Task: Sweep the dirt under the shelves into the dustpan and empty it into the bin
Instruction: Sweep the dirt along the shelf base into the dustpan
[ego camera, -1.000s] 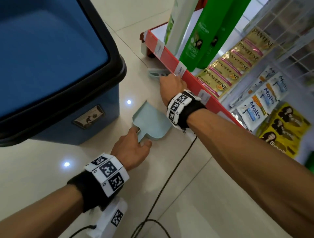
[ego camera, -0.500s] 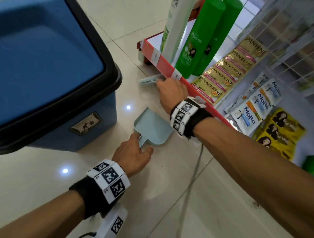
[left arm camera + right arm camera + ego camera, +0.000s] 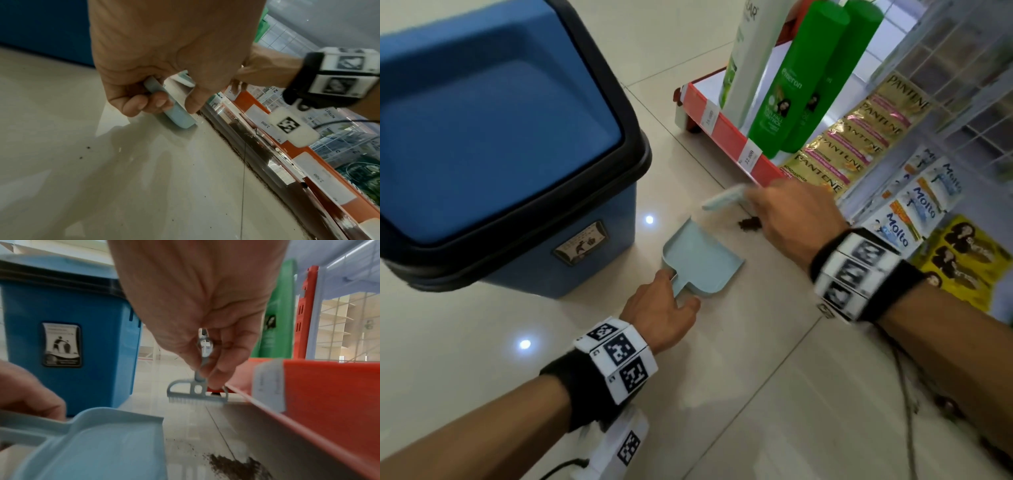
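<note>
A pale blue dustpan lies flat on the tiled floor, its mouth toward the shelf. My left hand grips its short handle. My right hand pinches the thin handle of a small pale blue brush; the brush head hovers near the shelf's red edge, beyond the dustpan. A small dark heap of dirt lies on the floor between brush and dustpan, seen close in the right wrist view as dirt.
A blue bin with a black rim stands left of the dustpan. The low shelf with a red front carries green shampoo bottles and hanging sachets. A dark line of dirt runs along the shelf base. A cable trails at right.
My right hand has pulled the brush out from the shelf edge toward me, and a dark heap of dirt now lies in the open beside the dustpan. The left hand stays on the dustpan handle.
</note>
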`<action>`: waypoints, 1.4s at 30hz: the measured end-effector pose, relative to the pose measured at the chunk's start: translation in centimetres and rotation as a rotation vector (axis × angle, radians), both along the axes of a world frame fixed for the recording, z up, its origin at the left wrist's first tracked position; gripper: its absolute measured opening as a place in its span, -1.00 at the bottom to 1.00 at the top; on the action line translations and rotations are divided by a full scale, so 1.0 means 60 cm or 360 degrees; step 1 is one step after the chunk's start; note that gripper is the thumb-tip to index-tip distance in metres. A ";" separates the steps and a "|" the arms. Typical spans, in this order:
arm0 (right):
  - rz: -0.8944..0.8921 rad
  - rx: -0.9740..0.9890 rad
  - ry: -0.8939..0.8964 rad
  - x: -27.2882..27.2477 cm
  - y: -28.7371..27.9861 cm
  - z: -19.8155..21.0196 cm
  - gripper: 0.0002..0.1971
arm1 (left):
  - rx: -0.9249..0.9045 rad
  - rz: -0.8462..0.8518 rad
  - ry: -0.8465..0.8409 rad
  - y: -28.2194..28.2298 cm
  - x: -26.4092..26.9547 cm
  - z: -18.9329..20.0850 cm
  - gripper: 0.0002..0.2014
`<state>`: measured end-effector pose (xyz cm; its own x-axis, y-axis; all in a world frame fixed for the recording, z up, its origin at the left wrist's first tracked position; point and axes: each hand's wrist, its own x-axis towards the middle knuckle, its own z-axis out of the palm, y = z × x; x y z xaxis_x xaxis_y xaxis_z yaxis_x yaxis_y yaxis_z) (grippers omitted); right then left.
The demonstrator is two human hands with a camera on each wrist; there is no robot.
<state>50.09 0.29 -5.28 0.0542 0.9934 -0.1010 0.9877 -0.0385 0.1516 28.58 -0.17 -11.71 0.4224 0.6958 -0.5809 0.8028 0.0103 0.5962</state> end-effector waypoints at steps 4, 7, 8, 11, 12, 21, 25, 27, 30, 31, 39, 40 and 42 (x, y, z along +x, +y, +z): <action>-0.0016 -0.0055 0.0025 -0.029 0.062 -0.022 -0.75 | 0.0014 0.0006 0.0009 -0.009 -0.003 0.006 -0.49; -0.0062 -0.0250 -0.0062 -0.036 0.057 -0.030 -0.74 | 0.0029 0.0033 0.0010 -0.011 -0.013 0.007 -0.47; -0.0060 -0.0310 -0.0081 -0.033 0.045 -0.030 -0.77 | 0.0040 0.0039 0.0013 -0.012 -0.018 0.007 -0.46; -0.0002 -0.0316 -0.0163 -0.019 0.008 -0.018 -0.85 | 0.0053 0.0040 0.0011 -0.012 -0.028 0.006 -0.45; 0.0009 -0.0278 -0.0194 -0.015 0.001 -0.011 -0.83 | 0.0053 0.0038 0.0013 -0.012 -0.030 0.006 -0.44; -0.0265 0.0322 0.0550 -0.018 0.066 -0.028 -0.71 | 0.0092 0.0009 0.0049 -0.015 -0.021 0.009 -0.43; -0.0750 0.0167 0.1491 -0.025 0.081 -0.071 -0.58 | 0.0069 0.0024 0.0082 -0.019 -0.032 0.011 -0.44; -0.0723 0.0067 0.1347 -0.018 0.068 -0.085 -0.66 | 0.0063 0.0034 0.0092 -0.022 -0.039 0.012 -0.43; -0.0332 -0.0041 0.0878 0.008 0.033 -0.083 -0.74 | 0.0077 0.0024 0.0122 -0.027 -0.047 0.012 -0.42; -0.0258 -0.0138 0.0734 0.020 0.017 -0.080 -0.74 | 0.0077 0.0017 0.0123 -0.028 -0.049 0.011 -0.42; 0.0005 -0.0123 0.0206 0.051 -0.032 -0.014 -0.64 | 0.0045 0.0006 0.0071 -0.021 -0.039 0.006 -0.43; 0.0029 -0.0055 0.0256 0.041 -0.021 -0.013 -0.63 | 0.0048 0.0003 0.0073 -0.020 -0.037 0.006 -0.43; 0.0050 0.0043 0.0375 0.016 0.008 -0.020 -0.63 | 0.0055 -0.0003 0.0078 -0.022 -0.034 0.006 -0.45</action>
